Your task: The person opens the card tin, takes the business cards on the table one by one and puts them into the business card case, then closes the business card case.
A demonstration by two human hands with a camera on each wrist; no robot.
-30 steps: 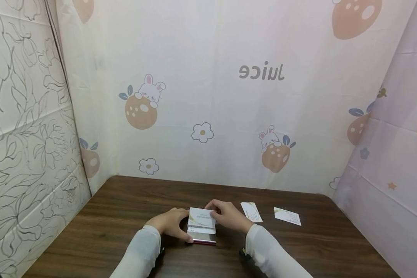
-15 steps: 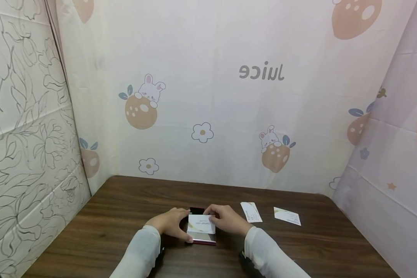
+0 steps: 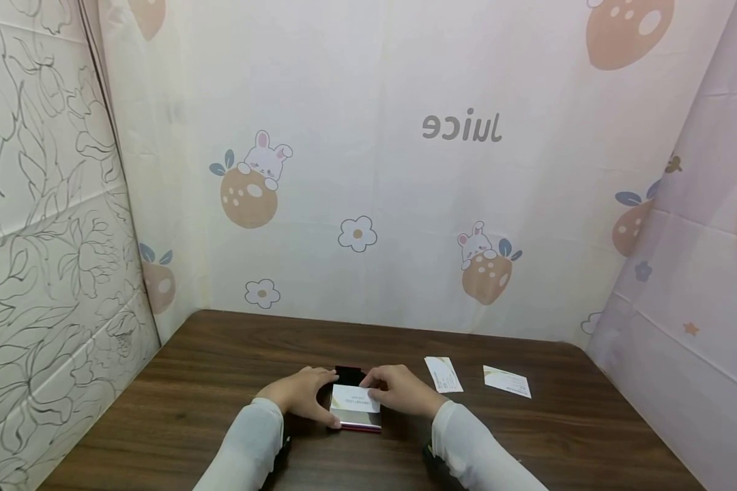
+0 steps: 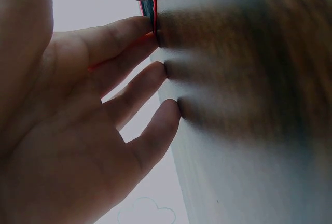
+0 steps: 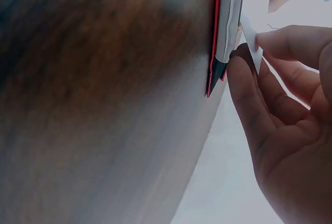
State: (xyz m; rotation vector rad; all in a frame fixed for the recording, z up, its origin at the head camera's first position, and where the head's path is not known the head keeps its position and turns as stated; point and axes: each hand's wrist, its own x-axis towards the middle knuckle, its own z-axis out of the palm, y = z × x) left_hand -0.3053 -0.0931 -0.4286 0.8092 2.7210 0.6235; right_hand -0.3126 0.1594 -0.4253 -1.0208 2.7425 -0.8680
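Observation:
A business card case [image 3: 357,417] lies on the table, with a metal face, red edging and a black flap [image 3: 348,374] opened out at its far end. My left hand [image 3: 297,394] holds the case from its left side, thumb at the near corner and fingers toward the far end. In the left wrist view, some fingertips touch the tabletop. Between thumb and fingers, my right hand [image 3: 405,391] pinches a white business card [image 3: 354,397] by its right edge. The card lies over the case's far part; whether its near end is inside is unclear. The right wrist view shows the card [image 5: 254,37] tilted against the case [image 5: 228,22].
Two white spots of loose business cards lie right of the hands: one upright group [image 3: 444,374] and one slanted card [image 3: 507,381]. The brown wooden table [image 3: 233,354] ends at a patterned curtain [image 3: 368,273] behind.
My right hand has drawn the card toward the near end of the case, uncovering the black flap. My left hand stays in place.

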